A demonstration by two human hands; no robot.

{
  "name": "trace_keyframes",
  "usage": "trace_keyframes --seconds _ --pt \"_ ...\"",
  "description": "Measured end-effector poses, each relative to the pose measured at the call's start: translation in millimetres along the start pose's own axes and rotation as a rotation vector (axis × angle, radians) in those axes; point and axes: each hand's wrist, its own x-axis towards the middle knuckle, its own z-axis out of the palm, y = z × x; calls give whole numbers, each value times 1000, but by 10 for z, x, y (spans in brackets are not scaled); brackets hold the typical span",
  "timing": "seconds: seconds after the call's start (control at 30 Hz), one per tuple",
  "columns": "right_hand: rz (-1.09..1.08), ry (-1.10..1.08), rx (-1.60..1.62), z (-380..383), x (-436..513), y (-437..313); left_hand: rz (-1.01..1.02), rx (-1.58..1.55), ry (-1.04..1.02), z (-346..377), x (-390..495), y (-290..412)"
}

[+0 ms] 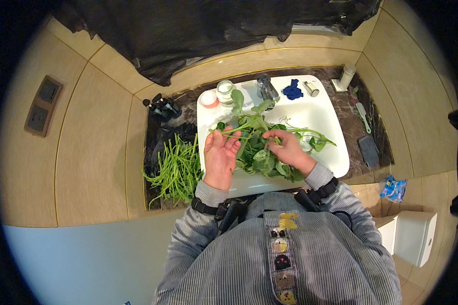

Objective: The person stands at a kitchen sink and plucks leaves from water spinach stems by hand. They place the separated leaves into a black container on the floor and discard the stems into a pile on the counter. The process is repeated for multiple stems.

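Observation:
My left hand, palm turned up, pinches the cut end of a green leafy stem between thumb and fingers. Its leaves reach toward the back of the white sink. My right hand has its fingertips closed on the greens to the right of that stem; exactly which piece they grip is hidden. Beneath both hands lies a heap of leafy greens, spread over the basin and its front rim. A pile of trimmed green stems rests on the dark counter left of the sink.
Along the sink's back stand a glass jar, a pink-rimmed lid, the faucet, a dark blue cloth and a small cylindrical container. Dark pump bottles are at left. A brush lies on the right counter.

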Motion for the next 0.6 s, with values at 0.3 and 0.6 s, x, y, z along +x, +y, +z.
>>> trace_keyframes --seconds 0.3,0.6 --pt "-36 -84 20 104 71 6 -42 -42 50 5 -21 -28" --pt "160 -41 181 46 77 -9 -47 27 22 -94 -35 -25"
